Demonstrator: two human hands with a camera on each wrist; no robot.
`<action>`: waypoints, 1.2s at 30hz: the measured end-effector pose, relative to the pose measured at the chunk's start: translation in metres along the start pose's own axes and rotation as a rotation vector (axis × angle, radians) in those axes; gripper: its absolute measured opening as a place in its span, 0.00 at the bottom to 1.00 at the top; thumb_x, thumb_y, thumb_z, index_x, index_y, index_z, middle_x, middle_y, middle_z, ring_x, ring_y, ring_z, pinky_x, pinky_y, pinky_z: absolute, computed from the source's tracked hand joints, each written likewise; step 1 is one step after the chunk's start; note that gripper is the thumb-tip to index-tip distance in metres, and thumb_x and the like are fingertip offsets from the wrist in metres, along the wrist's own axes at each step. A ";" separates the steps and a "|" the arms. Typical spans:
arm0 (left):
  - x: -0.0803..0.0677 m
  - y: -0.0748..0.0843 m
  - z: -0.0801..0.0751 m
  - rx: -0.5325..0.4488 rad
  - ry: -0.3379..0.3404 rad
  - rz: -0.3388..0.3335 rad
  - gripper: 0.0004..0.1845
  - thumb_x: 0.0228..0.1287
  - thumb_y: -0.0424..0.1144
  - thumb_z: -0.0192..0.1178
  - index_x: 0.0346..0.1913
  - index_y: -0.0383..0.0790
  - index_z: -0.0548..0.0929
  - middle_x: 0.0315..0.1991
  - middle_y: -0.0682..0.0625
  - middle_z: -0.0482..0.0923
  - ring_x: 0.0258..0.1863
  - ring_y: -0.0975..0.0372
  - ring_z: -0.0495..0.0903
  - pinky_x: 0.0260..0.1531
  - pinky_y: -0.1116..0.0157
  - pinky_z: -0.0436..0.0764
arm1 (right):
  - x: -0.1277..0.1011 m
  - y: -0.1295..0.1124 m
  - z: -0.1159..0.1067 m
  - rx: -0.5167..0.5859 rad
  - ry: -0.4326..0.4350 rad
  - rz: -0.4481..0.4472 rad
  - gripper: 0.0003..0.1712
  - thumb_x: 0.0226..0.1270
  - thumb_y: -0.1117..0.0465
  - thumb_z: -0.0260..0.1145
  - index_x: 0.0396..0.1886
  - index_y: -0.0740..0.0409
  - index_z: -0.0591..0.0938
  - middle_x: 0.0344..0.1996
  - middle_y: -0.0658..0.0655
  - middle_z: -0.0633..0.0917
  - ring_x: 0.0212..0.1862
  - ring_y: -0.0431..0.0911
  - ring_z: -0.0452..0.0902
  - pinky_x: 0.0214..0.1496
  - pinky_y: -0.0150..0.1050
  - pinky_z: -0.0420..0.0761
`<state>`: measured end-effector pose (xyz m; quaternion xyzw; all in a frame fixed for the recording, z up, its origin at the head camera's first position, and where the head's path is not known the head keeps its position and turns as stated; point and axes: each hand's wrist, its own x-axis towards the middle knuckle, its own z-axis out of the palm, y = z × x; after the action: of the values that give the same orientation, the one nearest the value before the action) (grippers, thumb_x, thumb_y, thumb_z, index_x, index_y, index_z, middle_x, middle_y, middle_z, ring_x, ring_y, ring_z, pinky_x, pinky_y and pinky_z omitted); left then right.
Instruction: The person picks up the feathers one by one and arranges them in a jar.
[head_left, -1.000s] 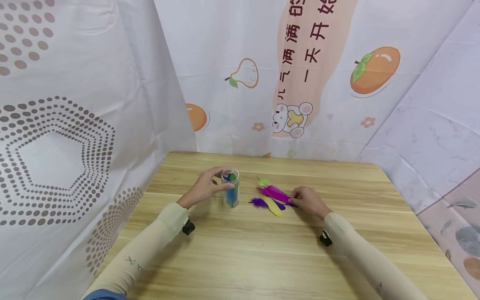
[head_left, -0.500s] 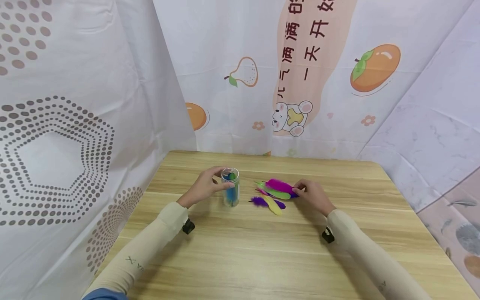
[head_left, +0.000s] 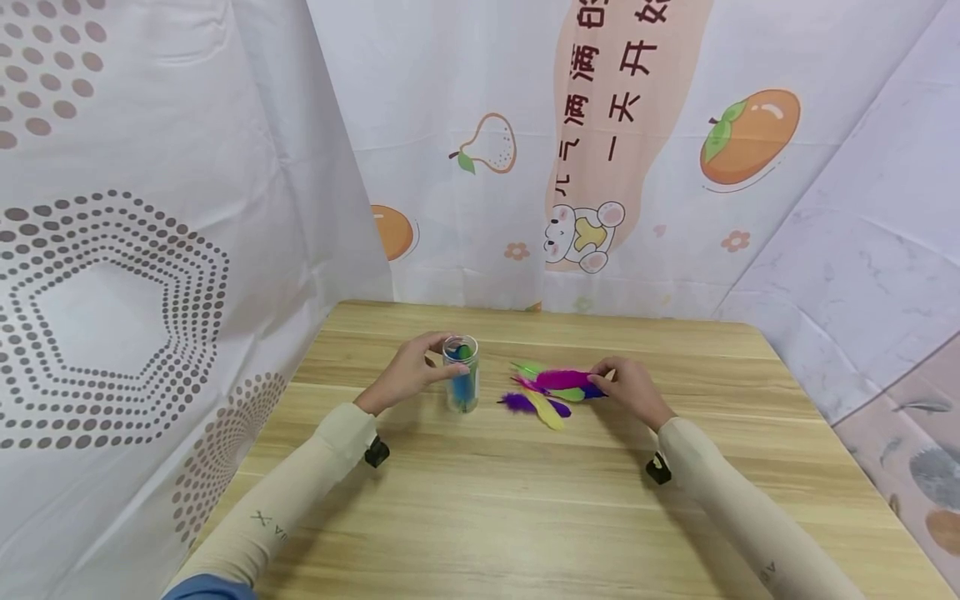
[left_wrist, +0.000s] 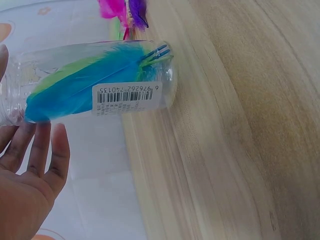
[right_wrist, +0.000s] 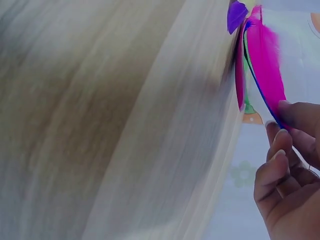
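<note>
A clear plastic jar [head_left: 461, 374] [left_wrist: 95, 90] stands upright on the wooden table [head_left: 525, 500] with blue and green feathers inside. My left hand [head_left: 408, 371] [left_wrist: 30, 185] holds the jar near its rim. To its right lies a small pile of loose feathers [head_left: 543, 400], purple, yellow and green. My right hand [head_left: 630, 387] [right_wrist: 287, 170] pinches the quill end of a magenta feather [head_left: 561, 379] [right_wrist: 262, 55], lifted just above the pile; a blue feather shows behind it.
Printed white curtains enclose the table on the left, back and right. The near half of the tabletop shows bare wood. A small black clip sits at each wrist [head_left: 377, 453].
My right hand has lifted the magenta feather off the pile and shifted slightly right and back. The left hand and jar have stayed put.
</note>
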<state>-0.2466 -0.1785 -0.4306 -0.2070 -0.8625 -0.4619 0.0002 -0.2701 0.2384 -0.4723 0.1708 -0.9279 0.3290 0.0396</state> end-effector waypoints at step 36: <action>0.002 -0.004 0.001 0.011 0.006 0.007 0.35 0.59 0.63 0.71 0.68 0.55 0.79 0.51 0.58 0.82 0.51 0.60 0.79 0.47 0.56 0.82 | -0.004 0.002 -0.011 -0.015 0.116 -0.042 0.12 0.76 0.55 0.67 0.43 0.59 0.91 0.45 0.62 0.86 0.43 0.54 0.81 0.44 0.48 0.79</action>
<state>-0.2501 -0.1789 -0.4342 -0.2087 -0.8642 -0.4578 0.0058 -0.2675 0.2476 -0.4652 0.1708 -0.9227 0.3305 0.1013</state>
